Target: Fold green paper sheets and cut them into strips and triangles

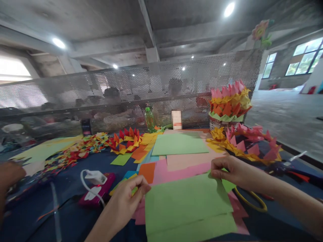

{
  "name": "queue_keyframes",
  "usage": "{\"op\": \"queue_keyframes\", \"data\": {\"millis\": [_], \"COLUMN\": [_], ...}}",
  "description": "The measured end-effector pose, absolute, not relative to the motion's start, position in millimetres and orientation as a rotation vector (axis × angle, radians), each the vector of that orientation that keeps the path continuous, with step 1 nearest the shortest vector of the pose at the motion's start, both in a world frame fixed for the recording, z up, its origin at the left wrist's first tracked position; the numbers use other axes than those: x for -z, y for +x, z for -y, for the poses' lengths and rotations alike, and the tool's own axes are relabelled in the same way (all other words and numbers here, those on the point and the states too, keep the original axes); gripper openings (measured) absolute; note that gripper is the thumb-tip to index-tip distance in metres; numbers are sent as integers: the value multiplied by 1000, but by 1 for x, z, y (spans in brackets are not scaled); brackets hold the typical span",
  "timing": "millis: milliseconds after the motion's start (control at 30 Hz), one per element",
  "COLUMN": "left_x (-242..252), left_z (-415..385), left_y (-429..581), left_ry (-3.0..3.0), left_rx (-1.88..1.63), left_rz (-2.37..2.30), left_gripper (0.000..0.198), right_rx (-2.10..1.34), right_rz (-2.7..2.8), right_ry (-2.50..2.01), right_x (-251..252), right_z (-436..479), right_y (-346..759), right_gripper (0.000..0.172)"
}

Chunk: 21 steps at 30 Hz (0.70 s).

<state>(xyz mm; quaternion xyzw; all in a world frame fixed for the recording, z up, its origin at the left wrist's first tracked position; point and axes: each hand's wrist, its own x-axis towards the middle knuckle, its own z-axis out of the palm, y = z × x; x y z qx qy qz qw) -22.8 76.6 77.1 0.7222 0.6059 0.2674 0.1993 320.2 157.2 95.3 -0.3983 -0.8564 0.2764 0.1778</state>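
Two hands of the person work over one large green paper sheet [186, 205] lying flat on the dark blue desk [68, 218], near its front edge. The left hand [126, 201] is closed, thumb and fingers pinching the sheet's upper left corner. The right hand [228, 171] is closed too, pinching the upper right corner, which lifts and curls slightly. The sheet is thin, matte and rectangular, with a faint crease across its lower part; its bottom is cut off by the frame.

Under it lie pink sheets [181, 168], one orange sheet [147, 171] and, farther back, another green sheet [179, 144], all overlapping, so an exact count is not possible. One yellow cord loop [252, 201] shows just right of the sheet, partly hidden by the right forearm.

One magenta phone-like device [99, 191] with a white plug and cable [94, 178] sits to the left. Behind it, a long scatter of small folded paper pieces [78, 151] in red, orange, yellow and green stretches across the desk, too blurred to count. At the back right stands one tiered paper ornament [229, 104] of pointed folded units in pink, yellow, orange and green, with a spiky pink and yellow chain [247, 144] beside it. One green plastic bottle [149, 119] stands by a perforated metal screen [126, 90]; figures behind it are indistinct. Another person's hand [8, 174] enters at the far left, blurred and cut off.
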Motion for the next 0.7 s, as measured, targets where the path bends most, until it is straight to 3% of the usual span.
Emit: {"op": "queue_keyframes", "data": {"millis": [133,300,433,533,700], "left_x": [-72,-58,-44,-38,-46], "left_z": [-75,-71,-67,-65,-54], "left_y": [-30,-40,-26,-11,2], "left_ry": [2073,2553,2990,3186,3020], "left_rx": [-846,-1219,-1297,-1213,-984], "left_rz": [-1835,-2211,-2100,-1831,-1687], "left_gripper": [40,25,61,68,73], "right_rx": [-955,-1109,-1311,-1410,-1530], "right_rz": [2312,2197,2089,2003,1801], "right_ry": [-1083,-1037,-951,-903,-916], "right_x": [-93,-90,-91,-95,-99], "right_z": [-155,-157,-160,-158,-153], "right_y": [319,327,328,325,325], "right_gripper": [39,40,42,41,40]}}
